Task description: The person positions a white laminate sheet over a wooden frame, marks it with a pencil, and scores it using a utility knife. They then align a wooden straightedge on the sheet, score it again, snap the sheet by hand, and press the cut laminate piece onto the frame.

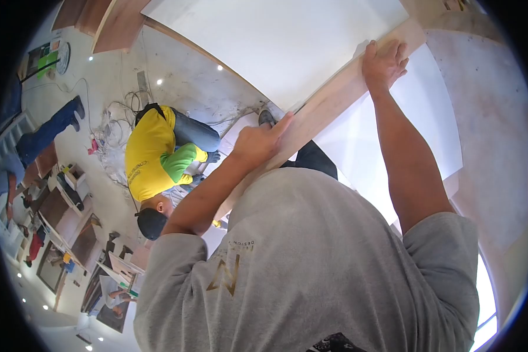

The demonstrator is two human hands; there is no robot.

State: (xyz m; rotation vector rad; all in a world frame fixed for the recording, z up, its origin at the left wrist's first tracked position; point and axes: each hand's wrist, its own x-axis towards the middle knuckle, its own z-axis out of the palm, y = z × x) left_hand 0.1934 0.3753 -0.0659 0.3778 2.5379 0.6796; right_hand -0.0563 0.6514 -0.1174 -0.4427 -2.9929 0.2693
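A long, narrow wooden board [328, 104] runs diagonally in front of my chest, along the edge of a large white panel [276, 41]. My left hand [257, 142] grips the board's near left part, with one digit stretched along its edge and the other fingers partly hidden. Farther up, my right hand [386, 66] lies across the board near its far end, thumb at the panel-side edge and fingers bent over the wood. A second white sheet [425, 111] shows beneath the board and my right forearm.
A co-worker in a yellow shirt [149, 152] crouches close on my left, head bent down. Tangled cables [114, 135] lie on the dusty floor behind that person. Wooden panels [120, 26] stand at the upper left. Other people and work tables are farther left.
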